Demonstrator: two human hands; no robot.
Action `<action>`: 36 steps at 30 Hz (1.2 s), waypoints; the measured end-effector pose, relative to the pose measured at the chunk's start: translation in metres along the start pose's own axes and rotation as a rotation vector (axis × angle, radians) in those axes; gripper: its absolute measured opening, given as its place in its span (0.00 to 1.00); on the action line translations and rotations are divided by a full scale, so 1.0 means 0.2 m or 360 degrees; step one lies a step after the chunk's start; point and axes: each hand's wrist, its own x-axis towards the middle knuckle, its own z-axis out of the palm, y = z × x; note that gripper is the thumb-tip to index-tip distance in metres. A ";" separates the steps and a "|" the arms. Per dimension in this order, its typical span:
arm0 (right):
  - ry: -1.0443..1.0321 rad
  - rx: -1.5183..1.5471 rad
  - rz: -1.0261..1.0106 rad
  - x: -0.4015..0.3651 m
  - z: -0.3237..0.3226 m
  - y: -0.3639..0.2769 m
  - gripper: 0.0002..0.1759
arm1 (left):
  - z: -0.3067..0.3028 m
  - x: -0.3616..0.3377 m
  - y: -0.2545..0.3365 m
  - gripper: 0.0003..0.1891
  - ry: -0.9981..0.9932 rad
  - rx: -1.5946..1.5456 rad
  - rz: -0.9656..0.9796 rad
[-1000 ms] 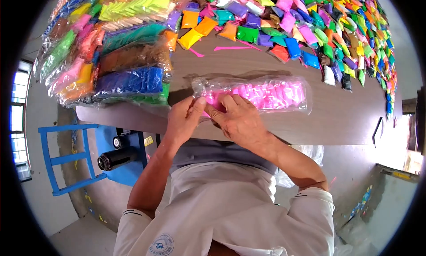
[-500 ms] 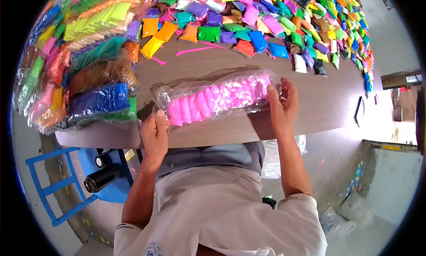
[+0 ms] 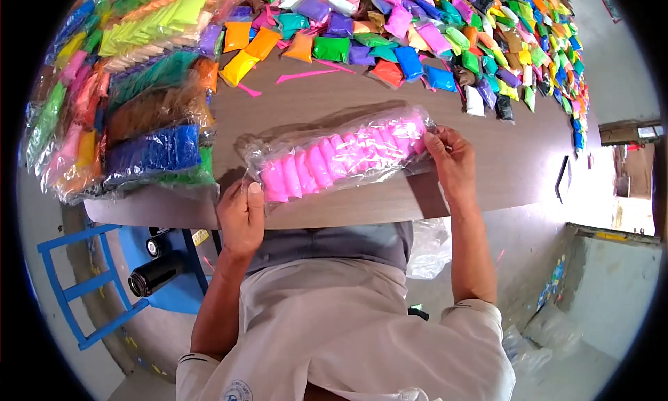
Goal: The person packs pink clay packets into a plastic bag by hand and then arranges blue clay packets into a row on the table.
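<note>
A long clear plastic bag (image 3: pixel 341 156) holds a row of bright pink packets and slants over the brown table, its right end farther from my body. My left hand (image 3: pixel 241 217) grips the near left corner of the bag, with the thumb on top. At the right end, my right hand (image 3: pixel 450 157) pinches the bag's edge between thumb and fingers. The bag's shadow falls on the table behind it and beneath its right end.
Filled bags (image 3: pixel 154 154) of coloured packets are stacked at the table's left. Loose coloured packets (image 3: pixel 410 63) spread across the back and right. Pink strips (image 3: pixel 306 76) lie behind the bag. A black bottle (image 3: pixel 154 276) rests on a blue surface below the table's left edge.
My right hand has moved slightly right and its fingers have closed on the bag's end. The bag's left end and my left hand have shifted slightly toward my body.
</note>
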 end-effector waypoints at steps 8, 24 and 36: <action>0.0106 -0.0148 0.0118 0.01 -0.04 0.05 0.09 | 0.04 -0.04 0.09 0.09 0.0090 0.0306 0.0303; -0.0195 -0.0242 0.0108 0.10 -0.01 -0.10 0.17 | -0.04 0.02 0.15 0.15 -0.0074 0.0015 0.0023; -0.0097 -0.0009 0.0075 0.06 0.02 -0.04 0.14 | -0.06 0.13 0.12 0.18 -0.0203 -0.0036 -0.0304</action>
